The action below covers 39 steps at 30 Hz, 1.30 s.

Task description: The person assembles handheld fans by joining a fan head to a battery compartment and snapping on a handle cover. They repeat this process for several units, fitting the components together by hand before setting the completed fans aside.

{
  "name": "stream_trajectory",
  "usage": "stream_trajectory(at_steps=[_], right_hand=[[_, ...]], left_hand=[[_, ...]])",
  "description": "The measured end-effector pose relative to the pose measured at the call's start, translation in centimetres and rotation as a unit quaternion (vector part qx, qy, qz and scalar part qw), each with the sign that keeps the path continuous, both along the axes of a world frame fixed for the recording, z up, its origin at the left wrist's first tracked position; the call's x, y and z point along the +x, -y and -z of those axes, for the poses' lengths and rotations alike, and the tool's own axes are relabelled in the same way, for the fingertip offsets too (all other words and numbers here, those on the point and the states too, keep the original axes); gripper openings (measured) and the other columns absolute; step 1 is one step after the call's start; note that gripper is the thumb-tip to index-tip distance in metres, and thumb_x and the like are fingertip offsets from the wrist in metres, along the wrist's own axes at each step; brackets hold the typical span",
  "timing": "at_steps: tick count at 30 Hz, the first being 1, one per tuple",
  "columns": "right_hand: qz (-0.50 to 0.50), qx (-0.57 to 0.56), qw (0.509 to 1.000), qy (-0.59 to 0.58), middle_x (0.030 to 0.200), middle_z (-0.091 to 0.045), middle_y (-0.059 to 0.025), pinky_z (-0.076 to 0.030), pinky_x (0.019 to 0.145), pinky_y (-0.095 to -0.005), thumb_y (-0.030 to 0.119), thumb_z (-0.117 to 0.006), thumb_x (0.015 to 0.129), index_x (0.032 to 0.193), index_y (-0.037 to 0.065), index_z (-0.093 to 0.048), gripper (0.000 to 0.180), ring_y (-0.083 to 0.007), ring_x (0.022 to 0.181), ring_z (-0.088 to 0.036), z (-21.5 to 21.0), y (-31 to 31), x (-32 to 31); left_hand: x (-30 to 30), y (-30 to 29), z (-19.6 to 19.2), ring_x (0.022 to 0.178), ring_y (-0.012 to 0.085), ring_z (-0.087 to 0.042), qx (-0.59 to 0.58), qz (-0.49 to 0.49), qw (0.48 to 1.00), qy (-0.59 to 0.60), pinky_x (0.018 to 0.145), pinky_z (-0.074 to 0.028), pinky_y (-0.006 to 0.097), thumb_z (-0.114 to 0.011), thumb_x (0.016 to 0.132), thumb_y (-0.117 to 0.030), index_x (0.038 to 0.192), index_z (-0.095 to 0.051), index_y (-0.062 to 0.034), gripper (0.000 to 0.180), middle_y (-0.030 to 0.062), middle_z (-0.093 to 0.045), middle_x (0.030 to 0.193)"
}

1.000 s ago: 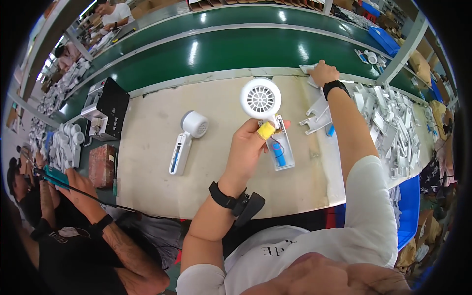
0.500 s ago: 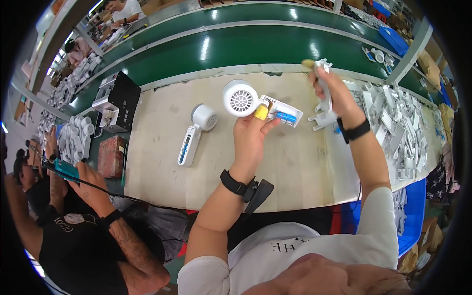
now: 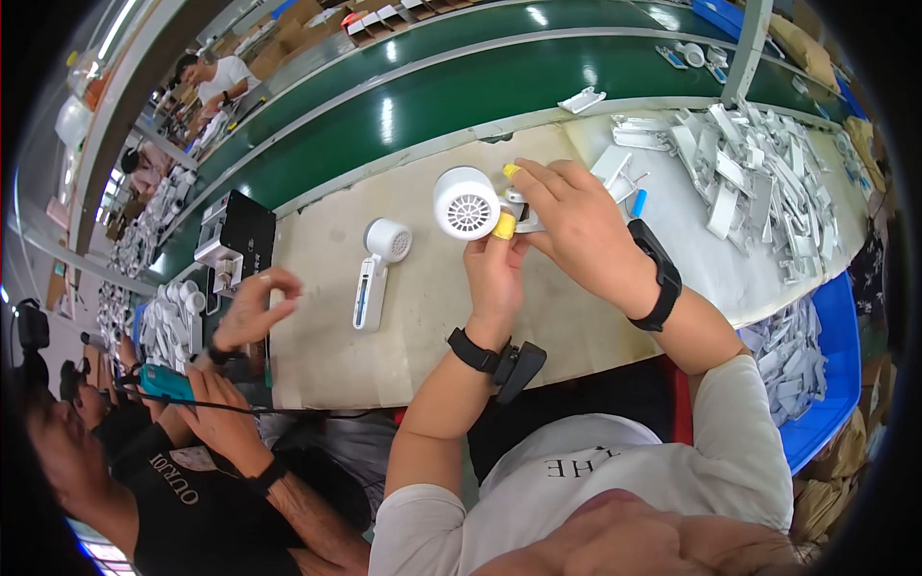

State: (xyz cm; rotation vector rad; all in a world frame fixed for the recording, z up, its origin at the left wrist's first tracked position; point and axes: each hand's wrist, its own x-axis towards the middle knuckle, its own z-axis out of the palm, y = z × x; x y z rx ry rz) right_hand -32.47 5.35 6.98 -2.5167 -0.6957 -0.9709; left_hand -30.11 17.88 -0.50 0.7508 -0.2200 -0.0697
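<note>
A white handheld fan [image 3: 467, 204] with a round slotted head is held above the table in my left hand [image 3: 497, 288]. The left thumb, with a yellow finger cover, presses by the neck of the fan. My right hand [image 3: 591, 230] is closed over the handle side, also with a yellow cover on a finger. A bit of white plastic shows between the two hands; most of the handle is hidden behind my right hand. To the left, a second white fan [image 3: 368, 293] lies on the table, a dark slot along its handle.
Many white plastic shells [image 3: 740, 178] are heaped at the right; a blue cylinder [image 3: 640, 203] lies beside nearer pieces. A blue bin [image 3: 845, 355] of parts stands below. A black-and-silver device [image 3: 235, 240] is at the left, with a co-worker's hand [image 3: 257, 309] near it. A green conveyor [image 3: 432, 106] runs behind.
My right hand has come left and down from above the table, carrying a white shell, to the fan in my left hand. The view has shifted, and a co-worker's hand has reached in at the left.
</note>
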Motion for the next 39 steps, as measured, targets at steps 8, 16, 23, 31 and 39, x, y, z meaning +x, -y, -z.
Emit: stream_trajectory(at_steps=[8, 16, 23, 31, 39], right_hand=[[0.087, -0.014, 0.996, 0.018, 0.110, -0.058, -0.0130, -0.043, 0.082, -0.0356, 0.009, -0.070, 0.057, 0.114, 0.001, -0.052, 0.061, -0.0265, 0.093, -0.056, 1.2, -1.6, -0.3], [0.070, -0.013, 0.997, -0.023, 0.108, -0.060, -0.0056, -0.041, 0.076, -0.0330, 0.012, -0.070, 0.057, 0.112, 0.003, -0.054, 0.059, -0.0208, 0.093, -0.055, 0.6, -1.9, -0.6], [0.053, 0.017, 0.998, 0.026, 0.114, -0.055, -0.0134, -0.037, 0.095, -0.0394, 0.013, -0.071, 0.061, 0.119, 0.002, -0.047, 0.063, -0.0303, 0.109, -0.050, 2.4, -2.5, 0.3], [-0.152, 0.361, 0.768, -0.507, 0.089, -0.058, -0.0083, -0.044, 0.071, -0.0268, 0.023, -0.065, 0.081, 0.108, 0.001, -0.054, 0.037, -0.0149, 0.080, -0.055, 1.8, 3.2, -1.0], [-0.166, 0.233, 0.918, -0.276, 0.064, -0.051, -0.0081, -0.039, 0.053, -0.0296, 0.029, -0.069, 0.076, 0.073, 0.003, -0.054, 0.030, -0.0188, 0.057, -0.050, 0.6, 1.7, -2.4]], left_hand=[[-1.1, 0.4, -0.3, 0.093, 0.0133, -0.056, 0.015, -0.035, 0.999, 0.011, 0.076, -0.048, 0.028, -0.053, 0.090, -0.013, 0.119, -0.049, -0.0031, 0.031, 0.0049, -0.055, 0.111], [-1.6, 0.7, -0.8, 0.084, 0.0095, -0.055, -0.003, -0.051, 0.999, -0.009, 0.068, -0.045, 0.024, -0.052, 0.091, -0.014, 0.118, -0.049, -0.0040, 0.028, 0.0030, -0.057, 0.105], [-1.2, 0.2, -1.1, 0.095, 0.0113, -0.054, 0.066, -0.076, 0.995, -0.013, 0.081, -0.045, 0.027, -0.046, 0.093, -0.019, 0.116, -0.049, -0.0022, 0.029, 0.0045, -0.055, 0.110], [-0.5, -2.3, -3.0, 0.107, 0.0266, -0.054, -0.013, -0.031, 0.998, 0.050, 0.094, -0.043, 0.041, -0.052, 0.090, -0.014, 0.118, -0.048, 0.0002, 0.032, 0.0108, -0.055, 0.112], [-1.8, -2.2, -4.3, 0.103, 0.0244, -0.055, -0.044, -0.043, 0.997, 0.050, 0.094, -0.042, 0.041, -0.056, 0.087, -0.020, 0.114, -0.049, -0.0009, 0.034, 0.0121, -0.055, 0.111]])
